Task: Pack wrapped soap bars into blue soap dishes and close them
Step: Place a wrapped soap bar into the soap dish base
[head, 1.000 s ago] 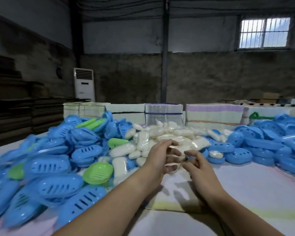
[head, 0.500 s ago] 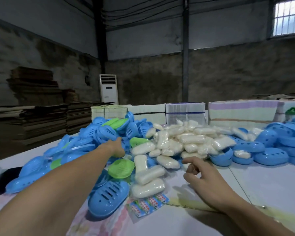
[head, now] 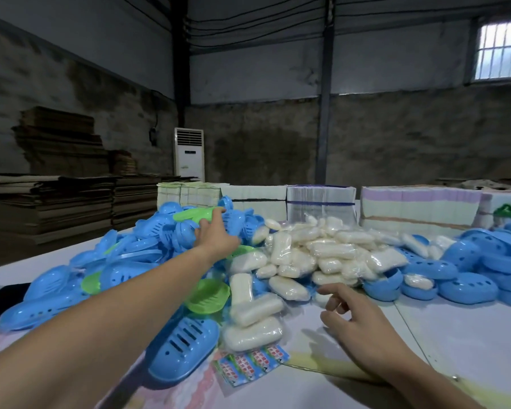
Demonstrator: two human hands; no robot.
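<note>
The big white worktable carries 3 heaps: a pile of blue oval plastic soap dishes on the person's left, a middle mound of white soap bars in clear wrap, and a second batch of blue dishes on the right, which look closed. Way too many to count exactly: dozens of blue shells, dozens of bars, and about 5 lime green plastic dish halves mixed in.

The left hand is stretched far over the dish pile, fingers out straight, fingertips at a green piece on top; it isn't gripping anything yet. The right hand hovers by the near edge of the soap mound, fingers loosely curled, holding nothing.

Looks like the fetch step. Probably best to pick 1 blue shell, not a green one, lift from the top so the heap doesn't slide, and have the right hand take the nearest loose bar. 1 printed sticker strip lies up front.
</note>
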